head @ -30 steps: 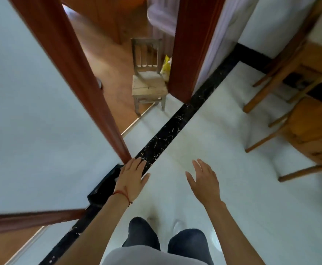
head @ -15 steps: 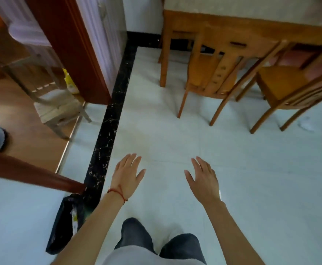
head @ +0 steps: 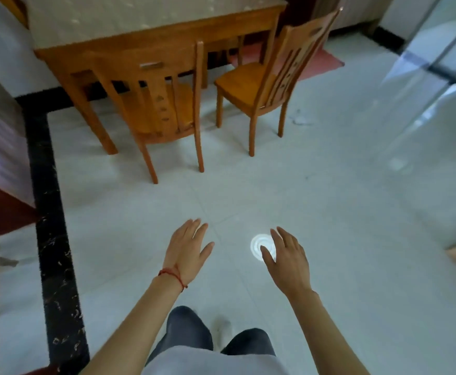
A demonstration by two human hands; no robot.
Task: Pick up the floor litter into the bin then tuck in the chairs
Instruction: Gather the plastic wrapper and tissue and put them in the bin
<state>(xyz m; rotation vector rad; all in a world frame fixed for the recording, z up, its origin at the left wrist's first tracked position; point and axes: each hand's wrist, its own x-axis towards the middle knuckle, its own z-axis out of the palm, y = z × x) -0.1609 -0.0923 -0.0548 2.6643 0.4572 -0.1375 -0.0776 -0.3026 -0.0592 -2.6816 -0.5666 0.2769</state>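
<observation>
Beside table (head: 151,31), two pulled-out wooden chairs (head: 156,104)

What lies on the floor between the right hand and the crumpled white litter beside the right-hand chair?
In the head view, only bare pale floor tile lies between the right hand and the white litter by the right-hand chair; nothing stands in that stretch.

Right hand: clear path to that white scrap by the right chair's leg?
Probably, after stepping closer. The right hand is empty and open, the white scrap lies on bare floor just right of the right chair, with nothing between.
</observation>
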